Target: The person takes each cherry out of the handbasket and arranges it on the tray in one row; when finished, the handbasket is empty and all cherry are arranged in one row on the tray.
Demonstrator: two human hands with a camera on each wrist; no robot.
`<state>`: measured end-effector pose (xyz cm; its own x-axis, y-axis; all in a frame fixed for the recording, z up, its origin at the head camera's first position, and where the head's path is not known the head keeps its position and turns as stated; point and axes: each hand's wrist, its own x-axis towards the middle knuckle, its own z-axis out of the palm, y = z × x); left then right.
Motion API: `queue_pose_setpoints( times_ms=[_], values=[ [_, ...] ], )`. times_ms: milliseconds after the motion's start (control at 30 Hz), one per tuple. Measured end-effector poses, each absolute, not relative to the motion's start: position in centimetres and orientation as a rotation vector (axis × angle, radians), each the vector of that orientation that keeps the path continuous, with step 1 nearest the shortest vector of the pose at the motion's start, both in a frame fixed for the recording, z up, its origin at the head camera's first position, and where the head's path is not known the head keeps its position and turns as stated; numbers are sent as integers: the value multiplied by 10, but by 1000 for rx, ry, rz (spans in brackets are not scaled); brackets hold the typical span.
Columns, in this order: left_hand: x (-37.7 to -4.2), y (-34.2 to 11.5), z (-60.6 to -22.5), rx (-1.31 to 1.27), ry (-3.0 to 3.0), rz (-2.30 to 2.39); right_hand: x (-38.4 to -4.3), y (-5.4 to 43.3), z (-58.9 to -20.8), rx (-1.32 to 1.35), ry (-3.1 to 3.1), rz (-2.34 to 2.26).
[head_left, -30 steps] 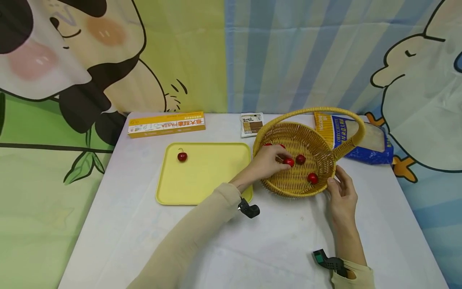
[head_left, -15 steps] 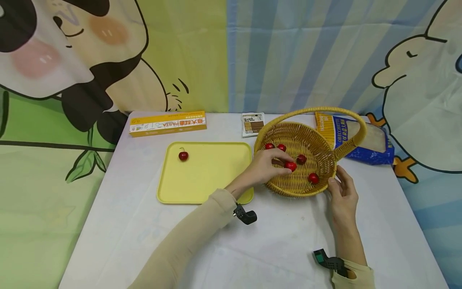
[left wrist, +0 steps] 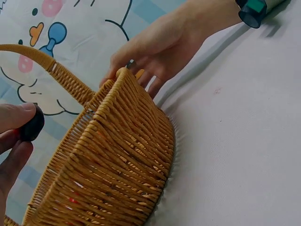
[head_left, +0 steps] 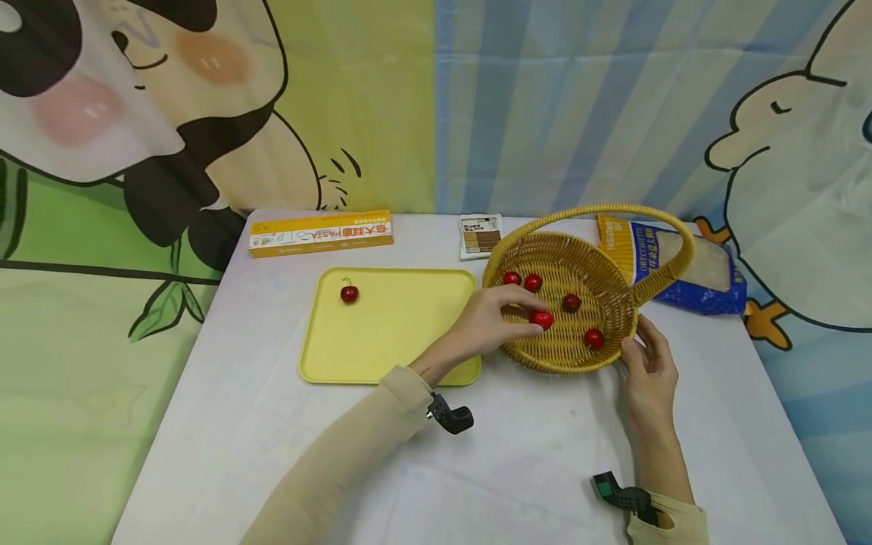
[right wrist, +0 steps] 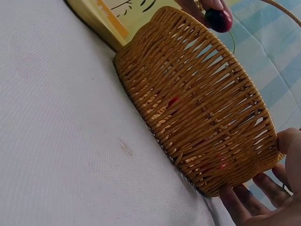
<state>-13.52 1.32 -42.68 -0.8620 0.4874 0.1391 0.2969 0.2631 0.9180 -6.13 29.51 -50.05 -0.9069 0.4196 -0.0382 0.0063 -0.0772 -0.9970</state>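
My left hand (head_left: 480, 322) pinches a red cherry (head_left: 541, 319) between thumb and fingertips over the wicker basket (head_left: 606, 284). In the right wrist view that cherry (right wrist: 219, 20) is above the rim, with a thin green stem hanging by it; the left wrist view shows it dark (left wrist: 34, 123). My right hand (head_left: 650, 371) holds the basket's near right side, thumb at the rim and fingers against the outer wall. Several cherries lie inside, one of them a darker cherry (head_left: 571, 303). Another cherry (head_left: 350, 293) with its stem up sits on the yellow tray (head_left: 381, 333).
A pasta box (head_left: 320, 233) lies behind the tray. Between it and the basket handle (head_left: 593, 210) is a small packet (head_left: 481, 236). A blue and yellow orecchiette bag (head_left: 688, 265) lies behind the basket's right side. A printed curtain (head_left: 545, 106) hangs along the table's far edge.
My left hand has lifted the cherry from among the others and drawn it slightly back toward the near left. Two cherries it had partly covered now show. My right hand stays on the basket.
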Motion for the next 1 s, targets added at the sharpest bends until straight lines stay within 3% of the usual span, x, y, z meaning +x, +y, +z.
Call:
queue_pose_setpoints(
  times_ms=[533,1000],
  values=[
    [-120,-35,-429,768,2274,1796,-63,294,-499,-539,-1923,2076],
    [-120,-93,-448,593,2194,1887,-63,293,-498,-574,-1931,2064]
  ],
)
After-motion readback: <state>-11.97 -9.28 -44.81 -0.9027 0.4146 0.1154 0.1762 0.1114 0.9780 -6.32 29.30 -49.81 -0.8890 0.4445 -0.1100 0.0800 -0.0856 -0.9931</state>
